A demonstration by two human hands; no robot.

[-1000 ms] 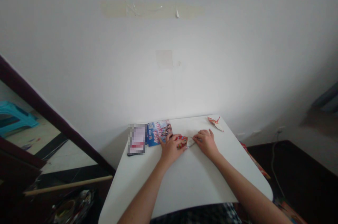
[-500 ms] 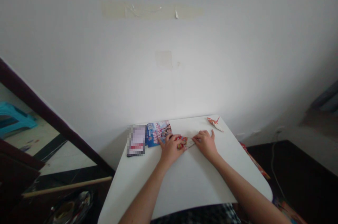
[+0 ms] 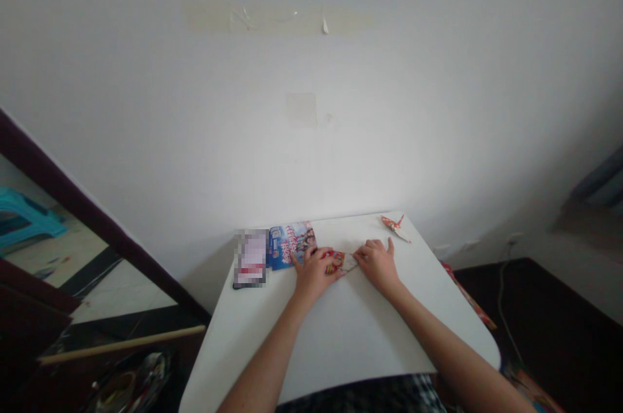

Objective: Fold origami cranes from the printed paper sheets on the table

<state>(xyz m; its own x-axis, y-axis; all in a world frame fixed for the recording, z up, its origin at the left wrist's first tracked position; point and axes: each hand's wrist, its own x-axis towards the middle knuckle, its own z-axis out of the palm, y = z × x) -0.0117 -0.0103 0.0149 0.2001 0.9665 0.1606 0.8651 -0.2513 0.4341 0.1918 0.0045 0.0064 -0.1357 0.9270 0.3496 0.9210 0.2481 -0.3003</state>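
Note:
A piece of folded paper (image 3: pixel 349 262), red and patterned at its left and pale at its right, lies on the white table (image 3: pixel 335 335). My left hand (image 3: pixel 314 273) rests over its left part with fingers spread, pressing it down. At the pale pointed end, my right hand (image 3: pixel 377 263) pinches the tip between thumb and fingers. Parts of the paper are hidden under both hands. Beyond my right hand, near the table's back right corner, sits a red and white folded paper crane (image 3: pixel 393 226).
A blue printed leaflet (image 3: pixel 282 257) lies just left of my left hand, beside a phone-like item (image 3: pixel 250 260) with a blurred-out face. The wall (image 3: pixel 341 166) rises directly behind the table. At far left, a mirror reflects a turquoise stool (image 3: pixel 29 221).

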